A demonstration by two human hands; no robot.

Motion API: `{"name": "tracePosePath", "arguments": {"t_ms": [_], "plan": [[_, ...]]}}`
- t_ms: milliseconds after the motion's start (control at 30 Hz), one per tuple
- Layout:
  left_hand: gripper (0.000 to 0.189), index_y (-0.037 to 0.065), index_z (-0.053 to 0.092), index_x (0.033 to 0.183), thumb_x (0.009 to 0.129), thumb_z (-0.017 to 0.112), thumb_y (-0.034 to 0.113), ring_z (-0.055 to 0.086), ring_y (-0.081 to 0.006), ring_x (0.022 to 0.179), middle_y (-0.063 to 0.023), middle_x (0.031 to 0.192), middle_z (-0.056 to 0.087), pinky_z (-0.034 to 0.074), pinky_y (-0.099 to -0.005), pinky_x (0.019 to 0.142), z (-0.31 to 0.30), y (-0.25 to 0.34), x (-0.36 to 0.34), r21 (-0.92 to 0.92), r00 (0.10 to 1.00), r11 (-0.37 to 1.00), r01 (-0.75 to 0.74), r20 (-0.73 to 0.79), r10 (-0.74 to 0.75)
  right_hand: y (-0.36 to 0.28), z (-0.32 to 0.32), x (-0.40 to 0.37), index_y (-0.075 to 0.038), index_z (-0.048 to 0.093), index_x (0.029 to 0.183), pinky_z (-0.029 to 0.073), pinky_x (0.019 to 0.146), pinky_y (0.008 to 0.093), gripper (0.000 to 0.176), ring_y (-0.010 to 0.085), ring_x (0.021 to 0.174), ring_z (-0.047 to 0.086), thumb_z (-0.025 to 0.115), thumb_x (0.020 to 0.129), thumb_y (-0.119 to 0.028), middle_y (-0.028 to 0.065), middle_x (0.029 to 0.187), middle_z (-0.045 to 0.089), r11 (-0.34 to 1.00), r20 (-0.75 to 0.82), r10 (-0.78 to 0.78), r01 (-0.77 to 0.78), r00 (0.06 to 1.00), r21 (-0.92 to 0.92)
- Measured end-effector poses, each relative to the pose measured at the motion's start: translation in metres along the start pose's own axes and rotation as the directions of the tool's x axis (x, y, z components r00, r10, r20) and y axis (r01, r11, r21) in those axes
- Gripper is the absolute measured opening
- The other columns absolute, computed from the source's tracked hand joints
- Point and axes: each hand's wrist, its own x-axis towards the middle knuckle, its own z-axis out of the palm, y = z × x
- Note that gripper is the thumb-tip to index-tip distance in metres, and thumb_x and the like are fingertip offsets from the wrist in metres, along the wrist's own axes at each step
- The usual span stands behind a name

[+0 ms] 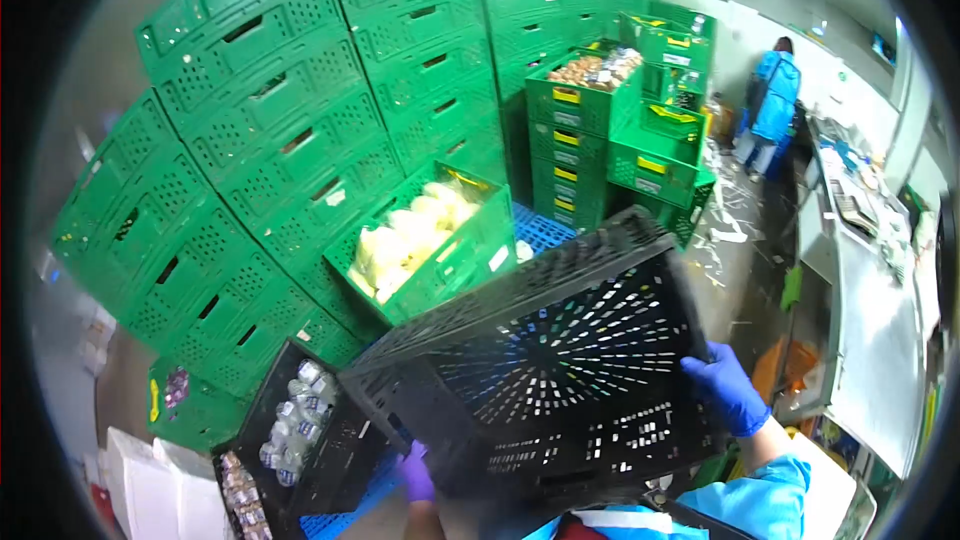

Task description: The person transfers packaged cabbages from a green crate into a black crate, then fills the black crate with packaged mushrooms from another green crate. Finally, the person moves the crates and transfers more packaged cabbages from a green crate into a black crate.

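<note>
A black plastic crate (pixel 590 340) with a slotted base hangs tilted in front of me, its inside facing me and nothing in it. My left hand (pixel 416 472), in a purple glove, grips its near left side. My right hand (pixel 728 390), gloved in the same colour, is closed round the right side wall. Beyond the raised crate stands a green crate (pixel 470 260) of pale yellow-white produce in clear wrapping. Below to the left, another black crate (pixel 345 455) contains several clear packs with dark labels.
Tall stacks of green crates (pixel 290 140) rise on the left. A green crate of brown produce (pixel 585 90) tops a stack at the back. To the right runs a metal worktable (pixel 875 340). A person in a blue coat (pixel 775 95) stands far back. White boxes (pixel 165 485) sit lower left.
</note>
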Motion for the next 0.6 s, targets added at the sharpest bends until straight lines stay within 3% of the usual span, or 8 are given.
{"name": "tracePosePath", "arguments": {"t_ms": [100, 267, 333, 367, 433, 500, 533, 600], "plan": [[0.01, 0.0, 0.061, 0.085, 0.081, 0.062, 0.008, 0.057, -0.0106, 0.059, -0.002, 0.072, 0.06, 0.047, -0.0234, 0.056, 0.067, 0.037, -0.013, 0.115, 0.996, 0.993, 0.014, -0.084, -0.004, -0.023, -0.04, 0.022, -0.003, 0.059, 0.093, 0.035, 0.046, 0.0196, 0.019, 0.0047, 0.052, 0.046, 0.06, 0.08, -0.016, -0.0021, 0.069, 0.056, 0.997, -0.079, 0.03, -0.024, 0.996, 0.078], [0.008, 0.003, 0.06, 0.081, 0.079, 0.064, 0.009, 0.053, -0.0097, 0.053, -0.0018, 0.068, 0.059, 0.042, -0.0221, 0.049, 0.172, 0.067, -0.002, 0.181, 0.998, 0.983, 0.009, 0.053, -0.019, 0.003, -0.117, 0.076, -0.005, 0.059, 0.088, 0.033, 0.043, 0.0199, 0.014, 0.0055, 0.05, 0.045, 0.06, 0.079, -0.016, -0.0023, 0.065, 0.054, 0.963, -0.152, -0.055, 0.093, 0.987, 0.255], [0.01, 0.003, 0.06, 0.079, 0.078, 0.066, 0.011, 0.051, -0.0094, 0.052, -0.0008, 0.065, 0.057, 0.04, -0.0223, 0.048, 0.222, 0.088, 0.002, 0.238, 0.994, 0.971, -0.032, 0.111, 0.006, 0.018, -0.148, 0.098, -0.007, 0.059, 0.082, 0.032, 0.042, 0.0203, 0.012, 0.0048, 0.048, 0.043, 0.062, 0.078, -0.018, -0.0042, 0.061, 0.051, 0.963, -0.26, -0.031, 0.099, 0.965, 0.251], [0.01, 0.004, 0.06, 0.078, 0.076, 0.067, 0.01, 0.05, -0.0087, 0.052, 0.0002, 0.064, 0.056, 0.039, -0.0231, 0.048, 0.246, 0.097, 0.006, 0.275, 0.975, 0.96, -0.047, 0.22, -0.016, 0.025, -0.166, 0.111, -0.008, 0.058, 0.079, 0.032, 0.042, 0.0204, 0.013, 0.0044, 0.047, 0.042, 0.062, 0.078, -0.021, -0.0054, 0.059, 0.049, 0.97, -0.291, -0.024, 0.093, 0.957, 0.226], [0.011, 0.004, 0.06, 0.079, 0.074, 0.067, 0.01, 0.049, -0.0075, 0.053, 0.0013, 0.064, 0.055, 0.038, -0.0235, 0.05, 0.3, 0.116, 0.02, 0.338, 0.894, 0.932, -0.128, 0.446, -0.039, 0.027, -0.191, 0.131, -0.012, 0.056, 0.07, 0.029, 0.042, 0.0204, 0.02, 0.0036, 0.045, 0.039, 0.061, 0.078, -0.031, -0.0077, 0.055, 0.046, 0.987, -0.345, -0.093, 0.132, 0.934, 0.092], [0.017, 0.002, 0.059, 0.085, 0.073, 0.067, 0.01, 0.051, -0.0084, 0.058, 0.0001, 0.069, 0.056, 0.04, -0.0244, 0.054, 0.365, 0.147, 0.016, 0.382, 0.805, 0.889, -0.251, 0.593, -0.027, 0.005, -0.197, 0.131, -0.014, 0.054, 0.068, 0.028, 0.043, 0.0203, 0.022, 0.0036, 0.045, 0.036, 0.058, 0.08, -0.032, -0.0077, 0.054, 0.043, 0.948, -0.352, 0.056, 0.06, 0.934, 0.313], [0.022, 0.0, 0.059, 0.091, 0.073, 0.066, 0.01, 0.052, -0.0097, 0.064, -0.0014, 0.074, 0.057, 0.042, -0.0257, 0.058, 0.398, 0.146, 0.028, 0.383, 0.747, 0.882, -0.273, 0.662, -0.057, 0.031, -0.229, 0.148, -0.015, 0.051, 0.065, 0.027, 0.043, 0.0211, 0.024, 0.0039, 0.045, 0.034, 0.056, 0.082, -0.031, -0.0082, 0.052, 0.039, 0.962, -0.391, 0.102, 0.01, 0.915, 0.272], [0.026, 0.0, 0.058, 0.096, 0.073, 0.065, 0.011, 0.052, -0.011, 0.072, -0.0016, 0.08, 0.056, 0.042, -0.0265, 0.066, 0.465, 0.174, 0.008, 0.431, 0.64, 0.833, -0.346, 0.758, -0.126, 0.07, -0.274, 0.172, -0.016, 0.048, 0.063, 0.027, 0.045, 0.0216, 0.025, 0.0044, 0.044, 0.033, 0.054, 0.083, -0.029, -0.0084, 0.052, 0.036, 0.934, -0.463, 0.083, 0.094, 0.883, 0.346]]}}
